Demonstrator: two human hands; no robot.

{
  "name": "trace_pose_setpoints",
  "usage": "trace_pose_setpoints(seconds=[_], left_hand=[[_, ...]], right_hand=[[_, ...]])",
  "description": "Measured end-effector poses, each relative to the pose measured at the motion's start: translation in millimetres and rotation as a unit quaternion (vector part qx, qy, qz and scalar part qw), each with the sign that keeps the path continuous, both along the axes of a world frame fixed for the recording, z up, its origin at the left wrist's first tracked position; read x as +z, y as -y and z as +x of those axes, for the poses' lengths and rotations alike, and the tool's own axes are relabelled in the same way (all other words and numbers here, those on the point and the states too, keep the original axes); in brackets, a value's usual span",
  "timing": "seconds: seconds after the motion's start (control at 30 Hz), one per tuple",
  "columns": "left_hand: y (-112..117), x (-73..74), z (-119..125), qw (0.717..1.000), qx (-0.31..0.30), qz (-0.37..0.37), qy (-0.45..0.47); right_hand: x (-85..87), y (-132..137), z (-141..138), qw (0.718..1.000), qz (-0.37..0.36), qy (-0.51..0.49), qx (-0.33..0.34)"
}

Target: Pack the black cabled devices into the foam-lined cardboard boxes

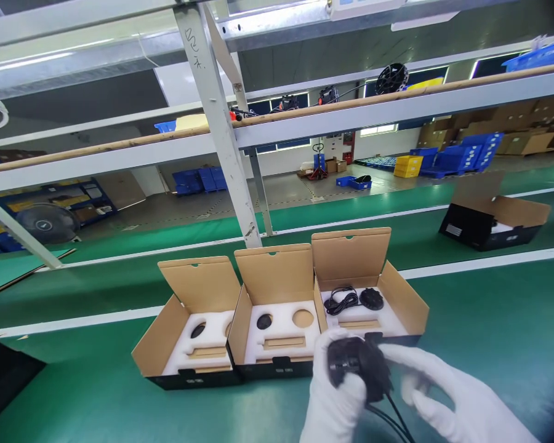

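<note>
In front of the boxes, my white-gloved left hand [330,394] is closed around a round black device [357,366] with thin black cables [390,418] hanging from it. Beside it, my gloved right hand [447,391] has its fingers apart, the index fingertip close to the device; whether they touch I cannot tell. Three cardboard boxes with raised lids stand side by side: a left box [159,344], a middle box [240,320] and a right box [404,298]. White foam lines each one. A coiled black cable [344,301] and a round black part [372,299] lie in the right box.
A metal shelf post [224,135] rises behind the boxes, with a shelf beam [351,114] across it. Farther right on the green surface [489,301] stands another open box [471,224]. Part of a black box [4,381] shows at the left edge.
</note>
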State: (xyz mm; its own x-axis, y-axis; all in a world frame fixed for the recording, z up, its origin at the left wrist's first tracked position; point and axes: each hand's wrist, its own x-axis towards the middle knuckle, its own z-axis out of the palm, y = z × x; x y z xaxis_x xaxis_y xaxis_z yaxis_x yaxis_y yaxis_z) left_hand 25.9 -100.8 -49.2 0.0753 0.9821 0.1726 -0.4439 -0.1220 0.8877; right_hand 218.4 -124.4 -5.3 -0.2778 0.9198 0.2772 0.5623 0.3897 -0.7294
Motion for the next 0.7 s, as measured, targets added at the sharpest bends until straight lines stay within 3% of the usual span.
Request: trace_pose_setpoints(seconds=[0.03,0.1,0.17,0.23,0.3,0.33,0.43,0.5,0.57,0.63,0.7], left_hand=[[-1,-9.7,3,0.994,0.079,0.065,-0.048],[-4,-26.2,7,0.955,0.193,0.194,-0.112],[-4,-33.2,9,0.909,0.242,0.299,-0.162],[0,-28.5,9,0.877,0.266,0.348,-0.196],[10,-15.3,9,0.887,0.298,0.300,-0.187],[17,-7.4,9,0.909,0.298,0.240,-0.167],[34,13.7,5,0.968,0.230,0.051,-0.087],[40,22.5,-3,0.984,0.174,0.001,-0.040],[42,28.0,-13,0.990,0.137,-0.016,-0.006],[44,32.3,-19,0.991,0.127,-0.031,0.000],[49,36.9,-18,0.988,0.145,-0.032,-0.040]], right_hand=[[-5.9,-1,-2,0.999,-0.036,-0.034,-0.001],[-14.2,-3,-9,0.990,-0.103,-0.097,0.005],[-16.1,-4,-19,0.983,-0.134,-0.123,0.007],[-11.5,-5,-28,0.982,-0.137,-0.126,0.006],[-1.9,-5,-33,0.981,-0.132,-0.143,0.023],[3.4,-5,-35,0.976,-0.133,-0.169,0.043],[11.1,-7,-34,0.950,-0.138,-0.254,0.118],[2.6,-10,-33,0.950,-0.104,-0.265,0.132],[-15.8,-12,-32,0.972,-0.027,-0.209,0.105],[-34.8,-13,-31,0.989,0.052,-0.125,0.064],[-43.9,-12,-31,0.994,0.082,-0.054,0.042]])
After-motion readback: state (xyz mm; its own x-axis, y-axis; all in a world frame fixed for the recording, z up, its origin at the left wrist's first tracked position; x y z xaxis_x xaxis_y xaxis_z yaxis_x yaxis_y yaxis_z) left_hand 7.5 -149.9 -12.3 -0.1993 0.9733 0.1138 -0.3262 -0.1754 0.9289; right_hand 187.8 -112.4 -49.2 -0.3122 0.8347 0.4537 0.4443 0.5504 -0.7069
